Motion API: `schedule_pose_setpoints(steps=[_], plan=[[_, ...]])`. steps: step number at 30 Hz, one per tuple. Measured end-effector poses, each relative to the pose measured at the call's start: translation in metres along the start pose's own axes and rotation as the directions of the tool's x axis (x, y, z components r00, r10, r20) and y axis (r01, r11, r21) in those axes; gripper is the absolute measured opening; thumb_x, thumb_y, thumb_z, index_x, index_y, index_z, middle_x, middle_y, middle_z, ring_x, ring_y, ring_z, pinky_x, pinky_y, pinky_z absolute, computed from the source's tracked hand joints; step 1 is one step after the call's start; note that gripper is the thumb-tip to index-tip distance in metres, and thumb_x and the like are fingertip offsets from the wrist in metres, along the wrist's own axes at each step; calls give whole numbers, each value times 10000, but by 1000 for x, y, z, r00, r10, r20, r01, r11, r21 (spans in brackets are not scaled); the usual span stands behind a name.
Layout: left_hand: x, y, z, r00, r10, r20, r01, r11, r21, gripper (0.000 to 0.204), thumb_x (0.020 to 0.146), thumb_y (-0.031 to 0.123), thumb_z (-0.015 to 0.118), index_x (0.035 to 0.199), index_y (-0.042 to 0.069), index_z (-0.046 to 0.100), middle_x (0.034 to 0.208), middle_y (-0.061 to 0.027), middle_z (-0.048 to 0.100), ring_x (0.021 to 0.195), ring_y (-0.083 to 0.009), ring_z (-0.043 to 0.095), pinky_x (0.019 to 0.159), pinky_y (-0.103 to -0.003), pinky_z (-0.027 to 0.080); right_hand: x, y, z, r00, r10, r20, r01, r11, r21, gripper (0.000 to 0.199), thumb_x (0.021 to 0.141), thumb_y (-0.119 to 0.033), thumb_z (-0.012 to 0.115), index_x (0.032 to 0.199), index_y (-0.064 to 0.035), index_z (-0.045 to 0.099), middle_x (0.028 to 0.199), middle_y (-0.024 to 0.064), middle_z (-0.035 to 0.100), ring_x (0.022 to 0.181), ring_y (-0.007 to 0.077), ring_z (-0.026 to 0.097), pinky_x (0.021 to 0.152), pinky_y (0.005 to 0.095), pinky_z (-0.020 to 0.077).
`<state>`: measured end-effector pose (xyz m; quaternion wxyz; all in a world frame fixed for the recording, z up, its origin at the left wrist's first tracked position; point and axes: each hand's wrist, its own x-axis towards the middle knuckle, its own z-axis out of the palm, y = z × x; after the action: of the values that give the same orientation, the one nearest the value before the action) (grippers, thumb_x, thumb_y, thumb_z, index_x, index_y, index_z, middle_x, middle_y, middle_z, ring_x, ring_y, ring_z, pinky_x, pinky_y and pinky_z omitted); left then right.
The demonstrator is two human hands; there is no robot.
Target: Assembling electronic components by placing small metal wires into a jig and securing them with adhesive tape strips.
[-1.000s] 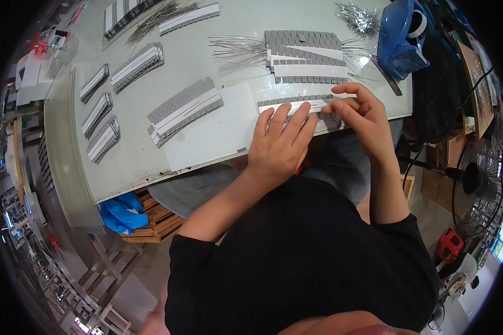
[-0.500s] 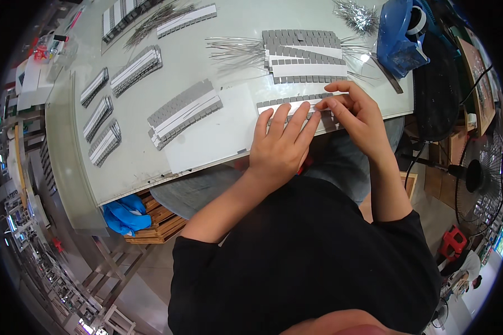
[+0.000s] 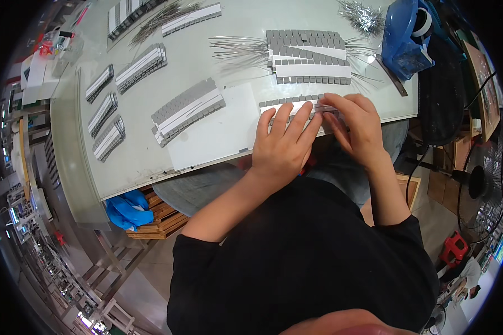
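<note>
Both hands are down at the near edge of the pale worktop [image 3: 168, 44], working one strip of small grey blocks on white backing [image 3: 285, 104]. The left hand [image 3: 282, 142] lies flat across that strip, fingers spread and pressing it down, so its grip is open, nothing clamped. The right hand [image 3: 358, 123] is curled over the strip's right end, fingertips drawn together on it, pinching the strip there. Just beyond the hands sits a neat stack of finished strips [image 3: 307, 56], grey rows and white bands, with thin metal wires [image 3: 237, 47] fanning out from under it on the left. To the left, on a white sheet [image 3: 218, 137], lies another bundle of strips [image 3: 187, 110], tilted. Further left, three smaller bundles [image 3: 103, 114] sit in a loose column, and one more bundle [image 3: 141, 67] lies above them. Top right, a blue container [image 3: 405, 36] stands on the worktop's corner with a roll of tape [image 3: 424, 22] in it; what else it holds cannot be made out. A tangle of silvery wire bits [image 3: 363, 14] lies just beside it. Below the worktop, blue cloth [image 3: 126, 209] rests on a wooden pallet [image 3: 159, 218].
</note>
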<state>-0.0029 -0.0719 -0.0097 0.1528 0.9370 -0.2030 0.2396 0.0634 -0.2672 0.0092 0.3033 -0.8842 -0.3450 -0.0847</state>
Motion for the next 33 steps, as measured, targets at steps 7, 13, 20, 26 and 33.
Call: schedule_pose_setpoints(steps=[7, 13, 20, 26, 33], plan=[[2, 1, -1, 1000, -8, 2, 8, 1000, 5, 402, 805, 154, 725, 1203, 109, 696, 1286, -61, 623, 1152, -279, 561, 988, -431, 427, 3, 4, 2, 986, 32, -163, -28, 999, 25, 438, 794, -74, 782, 1206, -71, 633, 1342, 117, 628, 1200, 323, 569, 1041, 418, 410], [1, 1, -2, 1000, -10, 8, 10, 1000, 7, 413, 799, 140, 718, 1210, 106, 698, 1277, -59, 621, 1148, -281, 562, 985, -430, 428, 19, -8, 13, 959, 219, -179, -227, 974, -26, 484, 757, -150, 827, 1200, -102, 638, 1314, 80, 631, 1201, 300, 555, 1030, 423, 402], [4, 1, -3, 1000, -5, 25, 5, 1000, -20, 437, 792, 158, 731, 1223, 99, 694, 1296, -67, 613, 1144, -294, 561, 987, -441, 427, 34, 0, 22, 941, 223, -254, -241, 970, -40, 429, 757, -124, 802, 1156, -110, 643, 1253, 50, 620, 1138, 294, 542, 954, 420, 400], [5, -2, -13, 998, -65, -25, 57, 966, -251, 517, 730, 117, 791, 1232, 70, 677, 1285, -112, 611, 1159, -332, 560, 981, -457, 442, 13, 2, 26, 866, 109, -488, 110, 910, 399, 297, 852, 130, 659, 1106, -23, 639, 1127, 121, 625, 838, 145, 566, 647, 239, 457], [21, -40, -122, 926, -171, -338, 40, 932, -361, 368, 866, 125, 729, 1199, -1, 639, 1187, -179, 651, 1080, -344, 620, 947, -446, 486, 18, -9, -46, 637, 146, -757, 348, 822, 451, 213, 917, 118, 584, 1111, 32, 604, 1090, 168, 642, 949, 171, 616, 838, 266, 503]])
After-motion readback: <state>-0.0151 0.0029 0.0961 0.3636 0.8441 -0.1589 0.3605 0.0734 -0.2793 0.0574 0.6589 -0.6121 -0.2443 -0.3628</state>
